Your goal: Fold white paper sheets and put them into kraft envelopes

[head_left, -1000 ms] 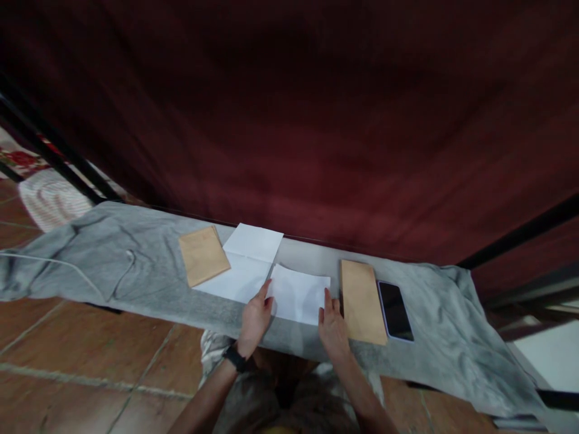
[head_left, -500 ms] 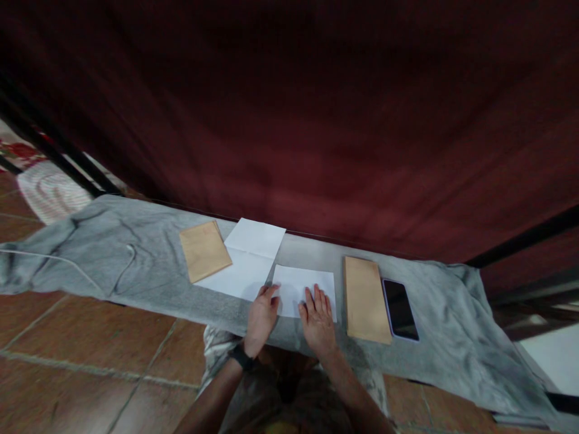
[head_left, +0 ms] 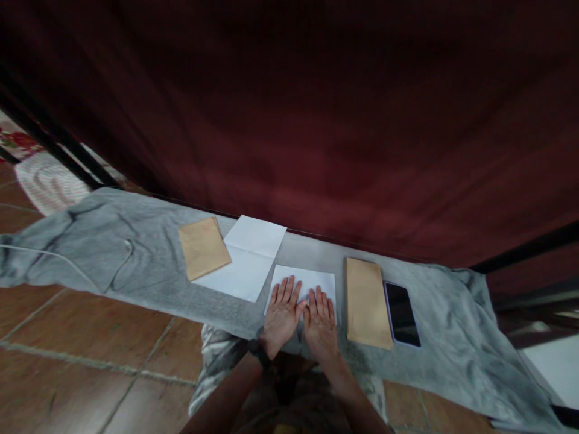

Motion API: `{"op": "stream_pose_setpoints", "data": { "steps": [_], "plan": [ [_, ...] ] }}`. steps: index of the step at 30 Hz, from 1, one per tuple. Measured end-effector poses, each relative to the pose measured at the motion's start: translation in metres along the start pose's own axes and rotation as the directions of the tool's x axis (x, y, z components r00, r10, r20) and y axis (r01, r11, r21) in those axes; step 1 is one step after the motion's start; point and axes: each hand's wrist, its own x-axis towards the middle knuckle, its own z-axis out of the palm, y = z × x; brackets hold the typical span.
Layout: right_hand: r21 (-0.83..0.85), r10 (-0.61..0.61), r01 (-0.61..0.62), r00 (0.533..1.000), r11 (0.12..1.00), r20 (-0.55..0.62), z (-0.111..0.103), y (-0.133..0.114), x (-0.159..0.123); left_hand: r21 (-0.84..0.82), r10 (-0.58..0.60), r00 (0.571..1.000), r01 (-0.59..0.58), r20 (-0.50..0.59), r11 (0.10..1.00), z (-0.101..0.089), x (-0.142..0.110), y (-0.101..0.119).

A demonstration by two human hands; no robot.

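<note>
A folded sheet of white paper (head_left: 307,278) lies flat in front of me on the grey cloth (head_left: 217,307). Both palms rest on it side by side, thumbs close together. My left hand (head_left: 281,313) covers its left part with fingers stretched out. On its right part lies my right hand (head_left: 320,319), fingers also extended. To the left is a larger white sheet (head_left: 246,265) with a crease across it. A brown envelope (head_left: 204,248) overlaps that sheet's left side. Right of my hands lies a stack of brown envelopes (head_left: 368,304).
A phone (head_left: 402,313) with a dark screen lies beside the envelope stack. A white cable (head_left: 63,258) crosses the cloth at far left. The dark red curtain (head_left: 307,150) hangs behind the covered surface. Below is a tiled floor (head_left: 90,343).
My left hand has moved from the paper's left edge onto the sheet and spread flat beside my right hand. My right hand stays on the paper.
</note>
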Motion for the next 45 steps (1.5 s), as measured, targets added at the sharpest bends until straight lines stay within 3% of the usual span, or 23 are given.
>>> {"op": "stream_pose_setpoints", "data": {
  "steps": [4,9,17,21,25,32,38,45],
  "plan": [
    [0.072,0.070,-0.079,0.991,0.994,0.114,0.001,0.000,0.028,-0.012,-0.013,0.999,0.013,0.031,1.000,0.000,0.000,-0.002],
    [0.075,-0.032,0.018,0.979,0.997,0.201,0.006,-0.001,0.056,-0.043,0.028,0.998,-0.026,0.051,0.999,0.000,0.000,-0.003],
    [-0.108,0.095,-0.082,0.989,0.991,0.117,0.015,0.008,0.044,-0.024,-0.065,0.996,0.066,0.058,0.998,0.007,0.009,-0.003],
    [-0.101,0.090,-0.082,0.993,0.991,0.072,0.019,0.009,0.043,-0.051,-0.012,0.998,0.016,0.062,0.999,0.007,0.025,-0.007],
    [-0.081,0.102,-0.102,0.995,0.992,0.004,0.022,0.010,0.043,-0.053,-0.066,0.997,0.069,0.043,0.996,0.007,0.039,-0.015],
    [-0.083,0.168,-0.168,0.986,0.982,-0.014,0.022,0.014,0.039,-0.055,-0.089,0.996,0.090,0.020,0.994,0.005,0.043,-0.020],
    [-0.093,0.185,-0.182,0.982,0.979,0.032,0.019,0.014,0.039,-0.094,0.106,0.994,-0.102,0.036,0.990,0.005,0.036,-0.020],
    [-0.106,0.188,-0.180,0.980,0.978,0.072,0.016,0.012,0.040,-0.124,0.236,0.968,-0.224,0.091,0.967,-0.003,0.032,-0.022]
  ]
}}
